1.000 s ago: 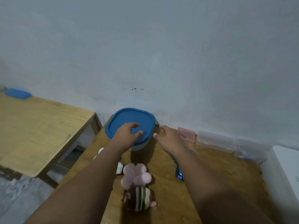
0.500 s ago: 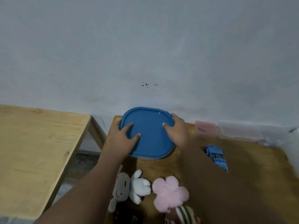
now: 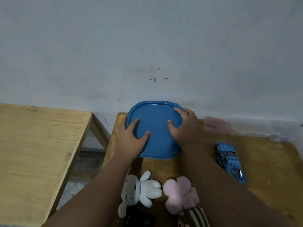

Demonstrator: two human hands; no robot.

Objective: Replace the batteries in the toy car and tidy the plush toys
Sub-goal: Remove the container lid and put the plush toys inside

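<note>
Seemingly early yet: grips the blue lid at opposite rims with left hand and right hand, fingers curled over its edge. Leaves toy car lying unopened on the table at right, plush toys loose in front — not yet tidied.

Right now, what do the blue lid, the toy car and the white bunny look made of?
Blue lid: likely plastic, smooth and slightly glossy, with a moulded rim groove.
Toy car: shiny metallic-blue shell, painted metal or plastic, cannot tell which.
White bunny: plush fabric, fuzzy matte pile, soft rounded limbs.
</note>
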